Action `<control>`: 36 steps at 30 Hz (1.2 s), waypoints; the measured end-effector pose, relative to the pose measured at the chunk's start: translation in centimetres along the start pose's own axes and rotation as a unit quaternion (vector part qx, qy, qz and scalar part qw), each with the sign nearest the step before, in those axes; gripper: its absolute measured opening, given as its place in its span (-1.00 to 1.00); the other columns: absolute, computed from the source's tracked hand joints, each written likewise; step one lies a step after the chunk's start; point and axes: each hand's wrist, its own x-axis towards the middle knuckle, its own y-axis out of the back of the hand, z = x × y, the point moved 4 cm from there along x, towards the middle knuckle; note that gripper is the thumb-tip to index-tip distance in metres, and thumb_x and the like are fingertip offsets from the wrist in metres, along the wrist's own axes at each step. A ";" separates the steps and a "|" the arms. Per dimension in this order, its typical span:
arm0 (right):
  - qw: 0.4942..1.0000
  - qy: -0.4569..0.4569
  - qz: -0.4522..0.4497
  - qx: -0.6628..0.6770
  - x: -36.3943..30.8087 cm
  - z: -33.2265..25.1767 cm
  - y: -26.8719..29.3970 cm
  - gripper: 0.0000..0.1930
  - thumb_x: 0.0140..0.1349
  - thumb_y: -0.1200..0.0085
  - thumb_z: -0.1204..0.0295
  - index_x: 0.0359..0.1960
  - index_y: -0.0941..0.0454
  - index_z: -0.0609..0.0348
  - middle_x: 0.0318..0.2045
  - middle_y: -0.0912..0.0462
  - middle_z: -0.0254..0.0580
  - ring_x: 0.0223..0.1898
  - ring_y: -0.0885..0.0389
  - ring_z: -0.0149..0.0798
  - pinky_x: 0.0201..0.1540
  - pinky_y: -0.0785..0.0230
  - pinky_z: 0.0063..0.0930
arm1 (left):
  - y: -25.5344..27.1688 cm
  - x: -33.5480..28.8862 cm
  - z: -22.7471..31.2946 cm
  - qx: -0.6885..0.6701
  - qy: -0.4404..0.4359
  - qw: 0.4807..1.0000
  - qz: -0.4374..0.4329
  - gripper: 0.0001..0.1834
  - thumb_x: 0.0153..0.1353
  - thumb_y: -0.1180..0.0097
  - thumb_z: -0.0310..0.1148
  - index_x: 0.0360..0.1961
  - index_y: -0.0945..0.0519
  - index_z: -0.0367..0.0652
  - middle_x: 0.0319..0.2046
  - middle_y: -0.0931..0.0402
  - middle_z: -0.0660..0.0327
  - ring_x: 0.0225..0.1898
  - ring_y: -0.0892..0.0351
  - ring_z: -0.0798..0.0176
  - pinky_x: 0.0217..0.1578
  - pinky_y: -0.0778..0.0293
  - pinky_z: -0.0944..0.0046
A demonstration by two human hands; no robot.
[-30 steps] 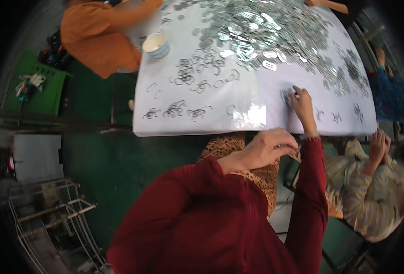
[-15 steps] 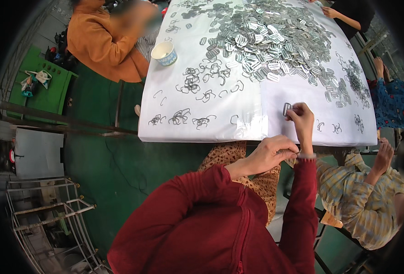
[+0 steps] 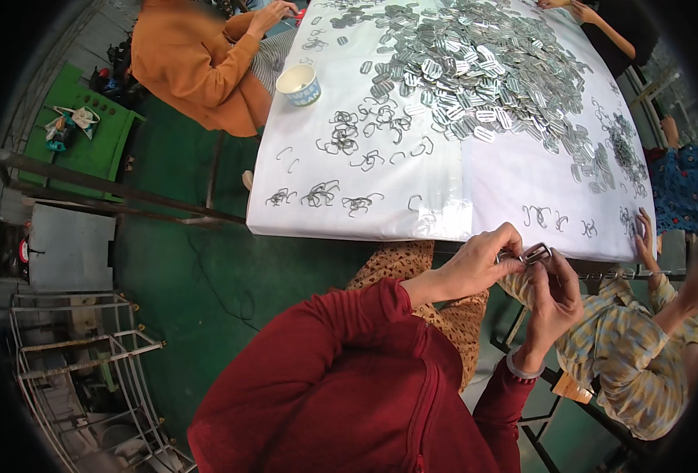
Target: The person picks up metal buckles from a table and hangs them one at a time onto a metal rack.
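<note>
Just off the table's front edge, my two hands meet fingertip to fingertip. In my right hand (image 3: 555,306) a flat slotted metal buckle (image 3: 538,253) is pinched between thumb and fingers. My left hand (image 3: 479,262) is closed beside it, on a small dark metal piece (image 3: 508,256) that looks like a bent wire hook; the fingers cover most of it. The nearest loose things are bent wire hooks (image 3: 536,215) on the white-covered table (image 3: 349,225). Farther back lies a large heap of buckles (image 3: 483,75).
A paper cup (image 3: 298,85) stands at the table's left side, near small piles of wire hooks (image 3: 349,130). A person in orange (image 3: 199,71) sits at the left. At the right, a person in a checked shirt (image 3: 617,355) has a hand (image 3: 645,236) at the table edge.
My right hand has drawn back from the tabletop with the buckle, to my left hand. My left hand has shifted slightly right. The checked-shirt person's hand has moved to the table edge.
</note>
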 end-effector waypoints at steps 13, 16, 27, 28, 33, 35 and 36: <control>0.995 -0.070 0.002 0.065 -0.1 0.5 0.4 -0.76 0.02 -0.13 0.74 -0.23 -0.56 0.38 -0.44 -0.56 -0.29 -0.49 -0.49 -0.52 -0.42 -0.35 -0.72 | 21.0 6.8 -10.0 0.426 0.085 0.864 0.256 -0.79 0.10 -0.16 -0.31 -0.36 -0.60 -0.26 -0.30 -0.57 -0.01 -0.30 -0.57 -0.03 -0.30 -0.46 0.13; 0.994 -0.099 -0.010 0.052 -0.1 0.6 0.4 -0.76 0.01 -0.15 0.73 -0.23 -0.56 0.38 -0.44 -0.55 -0.31 -0.43 -0.50 -0.52 -0.37 -0.35 -0.71 | 23.6 8.8 -12.4 0.512 0.075 0.826 0.224 -0.85 0.09 -0.14 -0.34 -0.39 -0.61 -0.19 -0.34 -0.55 -0.02 -0.29 -0.54 -0.08 -0.30 -0.43 0.05; 0.994 -0.088 -0.018 0.065 -0.5 -0.2 0.0 -0.81 -0.03 -0.14 0.72 -0.31 -0.57 0.37 -0.44 -0.56 -0.34 -0.40 -0.48 -0.53 -0.33 -0.33 -0.72 | 20.1 9.3 -4.8 0.311 0.042 0.928 0.201 -0.85 0.17 -0.06 -0.44 -0.26 -0.58 -0.21 -0.42 -0.59 0.14 -0.50 -0.58 0.28 -0.46 -0.44 0.32; 0.994 -0.088 -0.019 0.063 -0.8 0.0 0.2 -0.80 -0.03 -0.14 0.71 -0.30 -0.58 0.36 -0.44 -0.56 -0.34 -0.40 -0.48 -0.53 -0.33 -0.33 -0.72 | 18.6 8.9 -3.7 0.243 0.034 0.953 0.177 -0.84 0.18 -0.05 -0.45 -0.23 -0.58 -0.26 -0.45 -0.58 0.17 -0.49 -0.57 0.36 -0.45 -0.46 0.37; 0.994 -0.113 0.000 0.016 -1.2 1.7 0.7 -0.83 0.01 -0.17 0.68 -0.31 -0.57 0.34 -0.46 -0.60 -0.34 -0.42 -0.51 -0.54 -0.33 -0.39 -0.68 | 9.2 5.7 0.7 0.020 0.044 0.999 0.002 -0.81 0.21 0.03 -0.57 -0.20 -0.57 -0.40 -0.42 -0.59 0.13 -0.45 -0.58 0.38 -0.37 -0.52 0.41; 0.991 -0.121 0.005 0.057 -1.3 1.4 0.6 -0.84 0.03 -0.16 0.69 -0.30 -0.56 0.37 -0.47 -0.59 -0.32 -0.46 -0.51 -0.52 -0.39 -0.40 -0.67 | 5.8 3.9 2.3 -0.089 0.077 0.992 -0.039 -0.86 0.16 -0.07 -0.59 -0.24 -0.59 -0.37 -0.40 -0.60 0.15 -0.42 -0.58 0.37 -0.34 -0.52 0.41; 0.989 -0.127 0.025 0.069 -1.4 1.8 0.9 -0.82 0.03 -0.16 0.69 -0.28 -0.56 0.38 -0.47 -0.59 -0.30 -0.49 -0.51 -0.52 -0.44 -0.40 -0.67 | 4.4 3.3 2.9 -0.108 0.081 0.989 -0.061 -0.87 0.14 -0.12 -0.58 -0.27 -0.59 -0.36 -0.40 -0.60 0.16 -0.40 -0.59 0.37 -0.32 -0.51 0.41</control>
